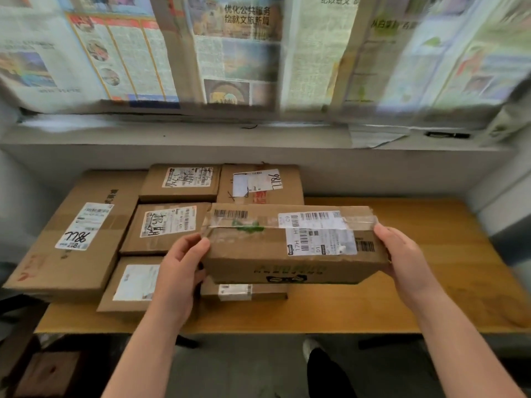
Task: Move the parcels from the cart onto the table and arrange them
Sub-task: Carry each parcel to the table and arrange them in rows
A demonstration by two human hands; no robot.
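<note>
Sheets of newspaper are hanging side by side behind the desk, and daylight is glowing through them, strongest at the right. Below them a pale ledge is running the width of the view, and a loose sheet of paper and a small dark object are lying on it toward the right. A white wall is dropping from the ledge to the desk's far edge. The desk's wooden top is showing an orange-brown grain. Under its near edge a grey floor is stretching away, with a brownish blurred shape sitting at the lower left.
</note>
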